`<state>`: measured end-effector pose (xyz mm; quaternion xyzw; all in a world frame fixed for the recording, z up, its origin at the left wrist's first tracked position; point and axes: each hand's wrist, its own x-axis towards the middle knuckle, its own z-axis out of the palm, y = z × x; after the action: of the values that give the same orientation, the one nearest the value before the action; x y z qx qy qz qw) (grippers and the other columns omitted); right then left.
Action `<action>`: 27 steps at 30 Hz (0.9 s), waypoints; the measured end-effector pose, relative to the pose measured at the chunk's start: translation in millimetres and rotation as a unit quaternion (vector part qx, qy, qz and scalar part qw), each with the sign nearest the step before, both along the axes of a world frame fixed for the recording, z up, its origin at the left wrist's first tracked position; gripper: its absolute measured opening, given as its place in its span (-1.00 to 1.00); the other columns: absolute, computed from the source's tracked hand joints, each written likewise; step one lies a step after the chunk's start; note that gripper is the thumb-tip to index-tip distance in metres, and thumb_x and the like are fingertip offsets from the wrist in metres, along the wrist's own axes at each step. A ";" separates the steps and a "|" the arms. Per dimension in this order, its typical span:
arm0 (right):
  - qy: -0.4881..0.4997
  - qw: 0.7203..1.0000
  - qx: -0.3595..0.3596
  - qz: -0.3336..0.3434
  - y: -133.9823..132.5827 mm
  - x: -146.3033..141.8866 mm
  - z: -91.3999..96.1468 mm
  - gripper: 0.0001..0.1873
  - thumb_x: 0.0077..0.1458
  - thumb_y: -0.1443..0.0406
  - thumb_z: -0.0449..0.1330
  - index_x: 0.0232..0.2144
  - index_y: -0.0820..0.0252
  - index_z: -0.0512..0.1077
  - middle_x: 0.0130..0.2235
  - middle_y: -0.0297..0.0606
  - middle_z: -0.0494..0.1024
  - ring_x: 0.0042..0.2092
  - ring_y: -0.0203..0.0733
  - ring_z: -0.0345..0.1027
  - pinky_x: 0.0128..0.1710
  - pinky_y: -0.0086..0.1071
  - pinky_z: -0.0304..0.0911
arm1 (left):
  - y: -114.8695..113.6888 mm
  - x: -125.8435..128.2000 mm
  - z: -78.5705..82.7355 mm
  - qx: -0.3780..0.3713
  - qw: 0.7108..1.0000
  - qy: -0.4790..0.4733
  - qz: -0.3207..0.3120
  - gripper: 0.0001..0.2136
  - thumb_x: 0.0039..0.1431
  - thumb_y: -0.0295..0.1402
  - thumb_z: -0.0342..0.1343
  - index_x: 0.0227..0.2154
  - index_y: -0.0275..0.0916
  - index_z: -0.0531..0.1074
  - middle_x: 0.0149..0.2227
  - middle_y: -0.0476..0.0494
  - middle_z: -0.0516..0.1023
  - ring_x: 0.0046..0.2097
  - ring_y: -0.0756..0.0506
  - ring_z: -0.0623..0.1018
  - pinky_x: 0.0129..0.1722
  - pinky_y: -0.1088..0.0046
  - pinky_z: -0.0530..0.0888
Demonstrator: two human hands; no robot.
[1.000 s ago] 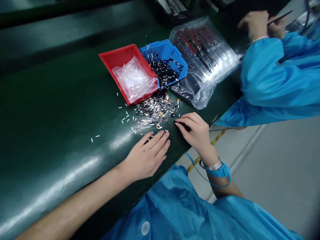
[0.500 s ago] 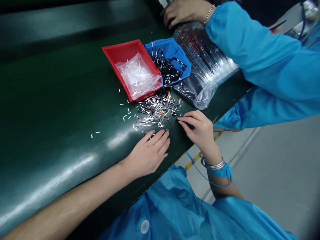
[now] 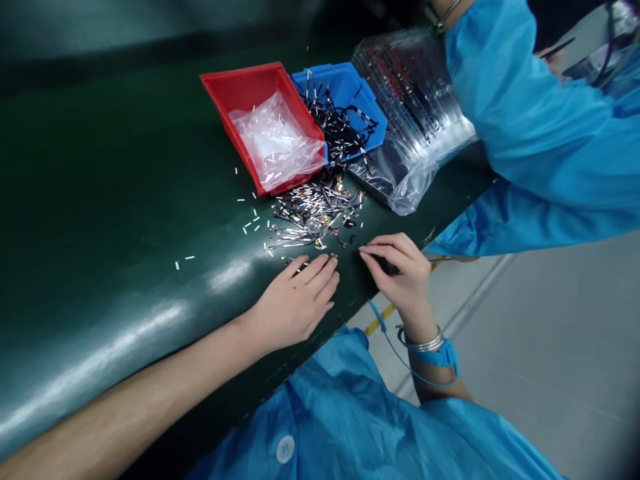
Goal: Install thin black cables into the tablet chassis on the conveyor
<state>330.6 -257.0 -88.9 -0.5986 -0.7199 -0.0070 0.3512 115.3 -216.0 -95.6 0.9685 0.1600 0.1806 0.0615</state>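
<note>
Head view, centre: right hand (image 3: 409, 277), fingertips together, hold unclear, has eased slightly off cable pile (image 3: 311, 215), handling seemingly ongoing; left hand (image 3: 290, 305) fingers slightly apart.

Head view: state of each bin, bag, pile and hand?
Red bin: open-topped, clear bag inside.
Clear bag: crumpled, bunched in the red bin.
Blue bin: open-topped, dark cables inside.
Cable pile: loose, tangled, in front of the bins.
Left hand: spread palm-down at the pile's near edge.
Right hand: fingers pinched; can't tell if holding anything.
</note>
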 end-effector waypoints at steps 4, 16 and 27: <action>-0.005 1.000 0.003 0.024 11.6 8.5 -0.1 -0.87 0.11 0.41 0.21 -0.34 0.10 0.53 -0.36 -0.27 0.52 -0.32 -0.23 0.39 -0.34 -0.30 0.35 | 0.5 -0.1 -0.9 -0.001 1.000 0.002 -0.004 -0.64 0.35 -0.32 -0.12 0.01 -0.44 0.44 0.12 -0.33 0.45 0.13 -0.22 0.41 0.10 0.23 0.27; -0.060 0.995 -0.068 0.032 14.6 8.8 5.4 -0.86 0.13 0.34 0.18 -0.45 0.10 0.49 -0.37 -0.26 0.53 -0.32 -0.20 0.36 -0.32 -0.27 0.33 | 0.5 0.2 1.0 0.000 1.000 0.005 -0.001 -0.63 0.35 -0.32 -0.14 0.01 -0.43 0.45 0.12 -0.31 0.46 0.13 -0.21 0.42 0.10 0.24 0.28; 0.015 0.999 -0.029 -0.004 5.5 5.1 -6.7 -0.95 0.11 0.34 0.24 -0.39 0.11 0.52 -0.38 -0.28 0.51 -0.33 -0.22 0.39 -0.42 -0.32 0.31 | 0.4 0.2 0.1 -0.004 1.000 0.003 -0.007 -0.64 0.35 -0.33 -0.12 0.01 -0.45 0.44 0.12 -0.34 0.45 0.13 -0.23 0.42 0.09 0.22 0.28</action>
<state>335.7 -251.4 -95.6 -0.6117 -0.7120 0.0213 0.3442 115.5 -215.6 -95.5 0.9698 0.1542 0.1768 0.0662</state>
